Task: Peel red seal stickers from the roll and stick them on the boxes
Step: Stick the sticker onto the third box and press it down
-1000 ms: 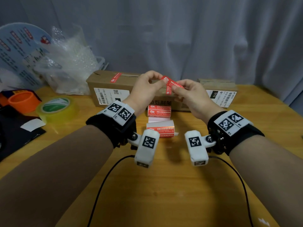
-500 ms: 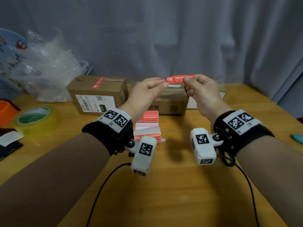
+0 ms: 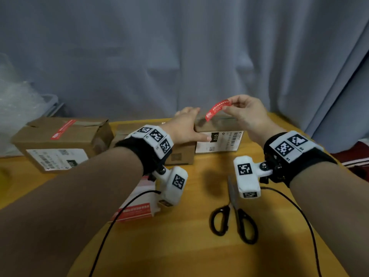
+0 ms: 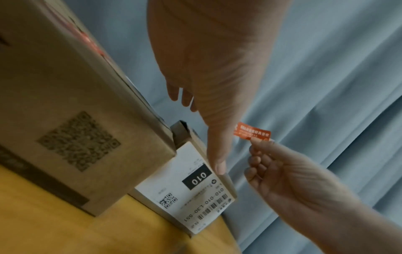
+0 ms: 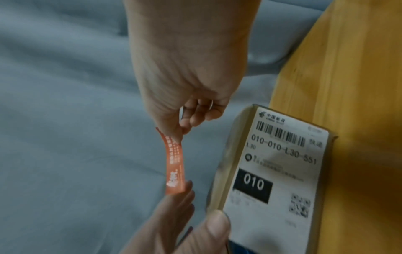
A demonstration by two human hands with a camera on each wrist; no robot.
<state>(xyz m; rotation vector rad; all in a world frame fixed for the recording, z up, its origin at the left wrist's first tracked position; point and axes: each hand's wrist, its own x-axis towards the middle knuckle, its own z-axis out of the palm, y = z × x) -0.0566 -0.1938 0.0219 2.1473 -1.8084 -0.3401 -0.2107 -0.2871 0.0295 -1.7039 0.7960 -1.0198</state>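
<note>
My right hand (image 3: 229, 105) pinches one end of a peeled red seal sticker (image 3: 217, 108), which curves down above the top of the right cardboard box (image 3: 219, 141). My left hand (image 3: 191, 124) rests on that box's left end, fingers straight over the top and thumb on the white "010" label. The right wrist view shows the sticker (image 5: 174, 165) hanging from my right hand (image 5: 176, 135) beside the box (image 5: 272, 163). A left-hand fingertip is close to the sticker's free end. The sticker roll's strip (image 3: 137, 208) lies under my left forearm.
A middle box (image 3: 179, 154) stands against the right one. A left box (image 3: 60, 140) carries a red sticker (image 3: 62, 128) on top. Black scissors (image 3: 235, 220) lie on the wooden table (image 3: 199, 246) near my right wrist. A grey curtain hangs behind, and bubble wrap (image 3: 16, 108) sits far left.
My left hand has let go of the sticker and dropped onto the right box. My right hand alone carries the sticker over that box. My view has swung right.
</note>
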